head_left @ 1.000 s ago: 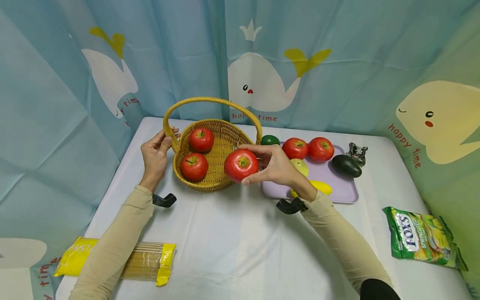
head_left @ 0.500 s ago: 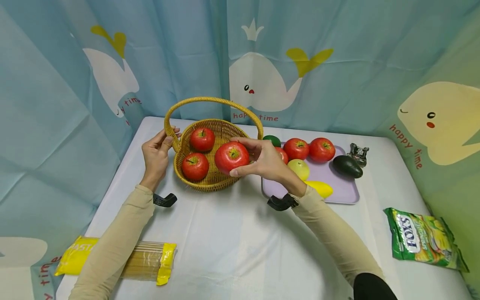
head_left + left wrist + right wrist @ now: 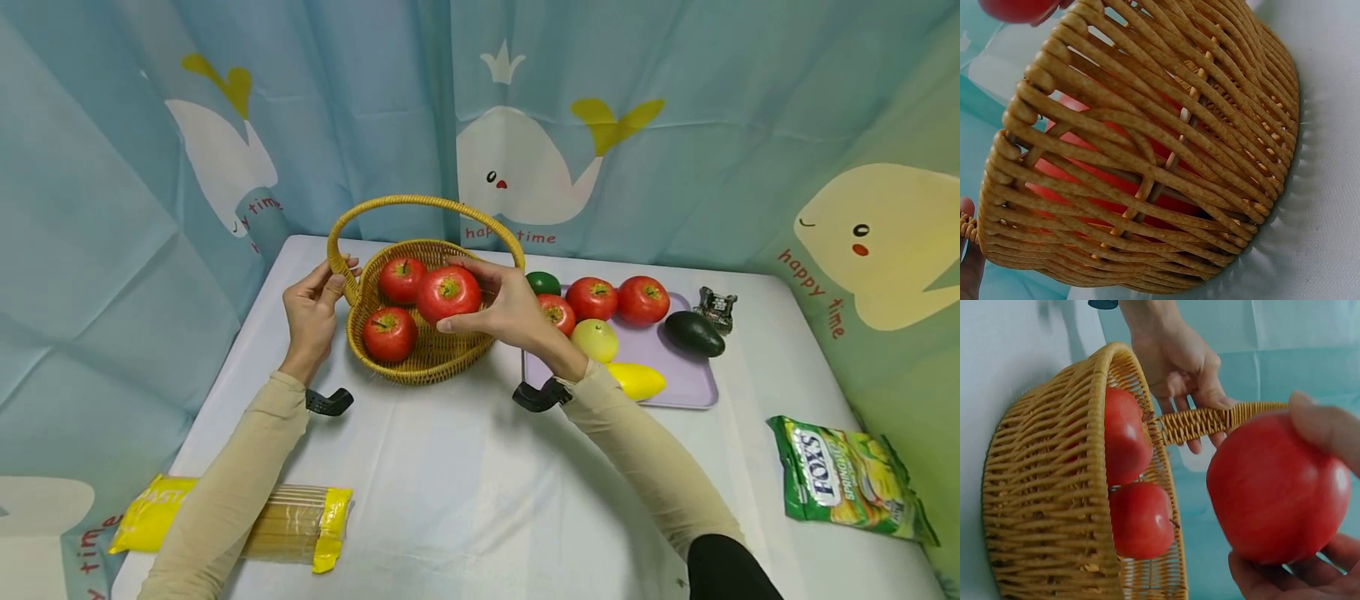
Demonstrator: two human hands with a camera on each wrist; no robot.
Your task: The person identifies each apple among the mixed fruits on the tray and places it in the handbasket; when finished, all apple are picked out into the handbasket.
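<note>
A glossy red apple (image 3: 448, 295) takes the spotlight, up above the opening of the woven basket (image 3: 435, 368) and clear of the rim! The right hand (image 3: 506, 310) has it from the side, thumb low, fingers across the far side, the grip set just wide enough to hold the fruit. Over on the left, the left hand (image 3: 311, 312) holds the foot of the basket's arched handle (image 3: 427, 200), its grip narrow between thumb and fingers. Down inside, two apples (image 3: 390, 334) sit along the left side, red showing through the weave in the left wrist view. Just right of the basket, the lilac tray (image 3: 678, 390) carries three apples (image 3: 642, 301), a pale green fruit (image 3: 595, 341), a yellow fruit (image 3: 637, 381) and a dark avocado (image 3: 693, 333) at its edge. Farther out on the white worktop (image 3: 450, 483): a pasta pack (image 3: 300, 521) front left, a green Fox's bag (image 3: 847, 479) far right!
</note>
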